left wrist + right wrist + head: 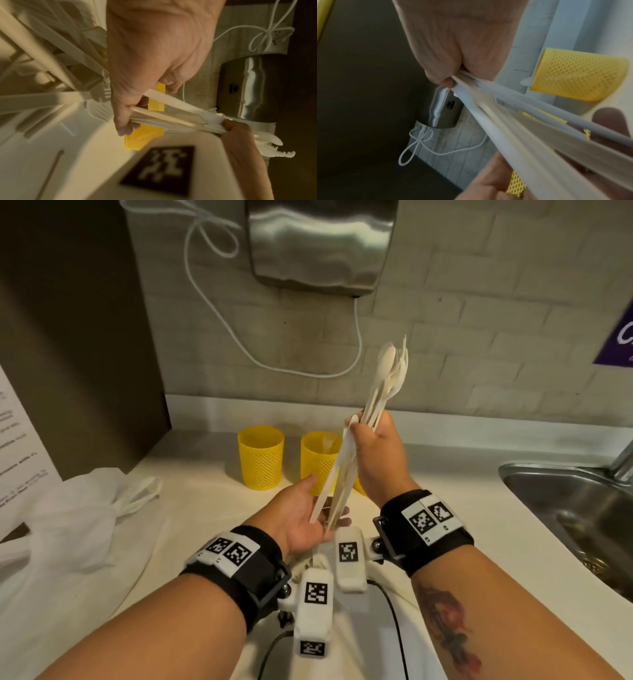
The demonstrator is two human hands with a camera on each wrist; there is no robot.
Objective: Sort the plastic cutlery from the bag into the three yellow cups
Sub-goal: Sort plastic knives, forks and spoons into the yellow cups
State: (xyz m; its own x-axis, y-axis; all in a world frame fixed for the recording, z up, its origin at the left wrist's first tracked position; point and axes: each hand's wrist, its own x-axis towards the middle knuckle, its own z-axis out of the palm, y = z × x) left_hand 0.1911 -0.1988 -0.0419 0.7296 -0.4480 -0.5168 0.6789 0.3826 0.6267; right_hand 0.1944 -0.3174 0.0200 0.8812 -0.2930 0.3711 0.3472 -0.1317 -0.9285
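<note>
At centre frame the right hand [373, 450] clamps a bundle of plastic cutlery [359, 440] mid-length, long axis steeply upright (spoon bowls toward upper right), handle ends resting in the spread left hand [301, 515], yellow cups [261, 457] just behind on the surface

A pale countertop [191, 542] is seen carrying yellow mesh cups [261, 457] near the back wall. A crumpled white plastic bag [78, 515] is laid left of the cups; a steel sink [579, 508] is set to their right.
</note>
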